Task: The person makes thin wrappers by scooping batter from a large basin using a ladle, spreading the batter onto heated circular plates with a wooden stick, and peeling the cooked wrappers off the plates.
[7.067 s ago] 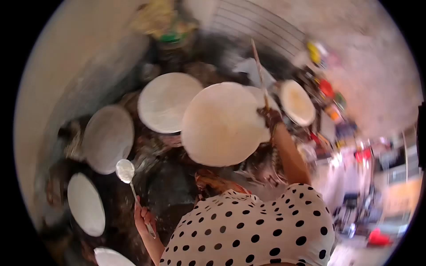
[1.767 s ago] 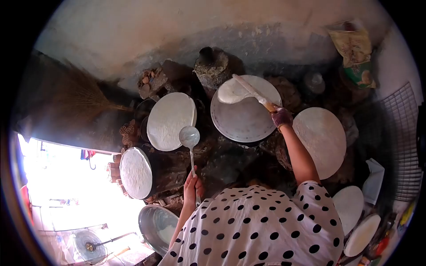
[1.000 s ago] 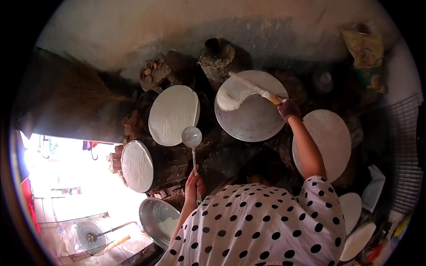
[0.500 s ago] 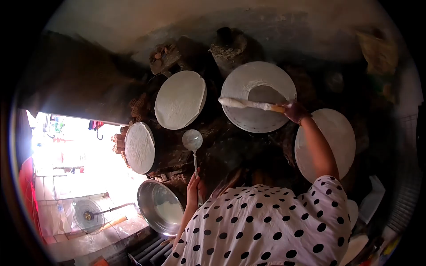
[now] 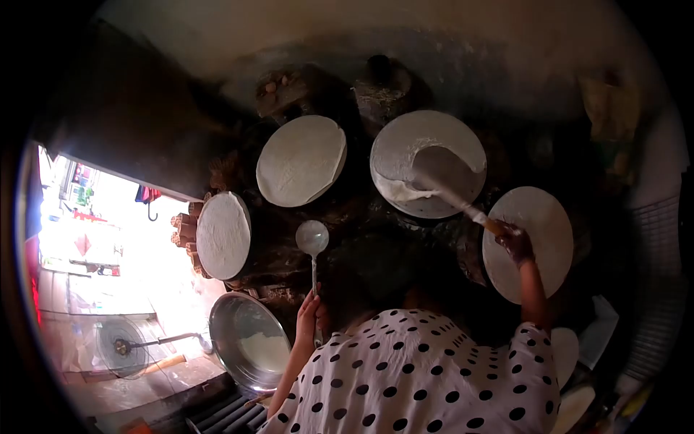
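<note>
My left hand [image 5: 311, 312] is wrapped round the handle of a ladle [image 5: 312, 236], whose round bowl points away from me. The fingers of my right hand [image 5: 516, 242] are closed on the wooden grip of a long spatula [image 5: 457, 200], coated in white batter and blurred by motion. Its far end lies over the round griddle [image 5: 447, 168] at centre right. There, white batter [image 5: 396, 189] forms a ring with a thick ridge at the near left, round a bare grey patch. A batter-covered griddle [image 5: 522, 217] sits just beside and under my right hand.
Two more round griddles, both covered white, stand at the left: one upper [image 5: 300, 160], one lower [image 5: 223, 237]. A metal basin [image 5: 230, 325] with white batter is at lower left. Beyond it are a fan [image 5: 124, 347] and a bright opening. Brown blocks [image 5: 186, 230] are stacked nearby.
My right hand has moved right and down toward me, swinging the spatula from level to slanted. The batter ridge now shows at the griddle's near left. My left hand keeps hold of the ladle.
</note>
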